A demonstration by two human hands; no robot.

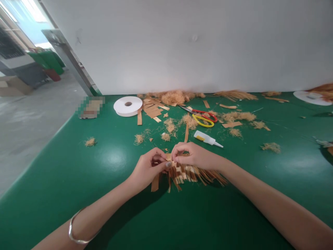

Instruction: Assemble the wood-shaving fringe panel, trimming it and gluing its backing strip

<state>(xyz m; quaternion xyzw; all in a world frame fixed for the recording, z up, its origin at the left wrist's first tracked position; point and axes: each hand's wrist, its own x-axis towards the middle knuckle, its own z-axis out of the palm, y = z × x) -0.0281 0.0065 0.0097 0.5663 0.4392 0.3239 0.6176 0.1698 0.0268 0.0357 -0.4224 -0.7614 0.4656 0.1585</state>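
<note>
Both hands meet over a woven piece of brown strips with a loose fringe (183, 173) near the middle of the green table. My left hand (152, 166) is closed, its thumb and fingers pinching the upper left edge of the piece. From the right, my right hand (188, 154) bends its fingers together at the top of the weave, close to the left fingertips; what they pinch is too small to make out. A flat brown strip (155, 183) sticks out below my left hand. Another strip (186, 132) lies just beyond my right hand.
Beyond the hands lie a white glue bottle (205, 138), scissors with red and yellow handles (203, 118), a white tape roll (128, 106), cut strips (153, 109) and fibre tufts (175, 98). A white wall (182, 48) backs the green table (65, 166).
</note>
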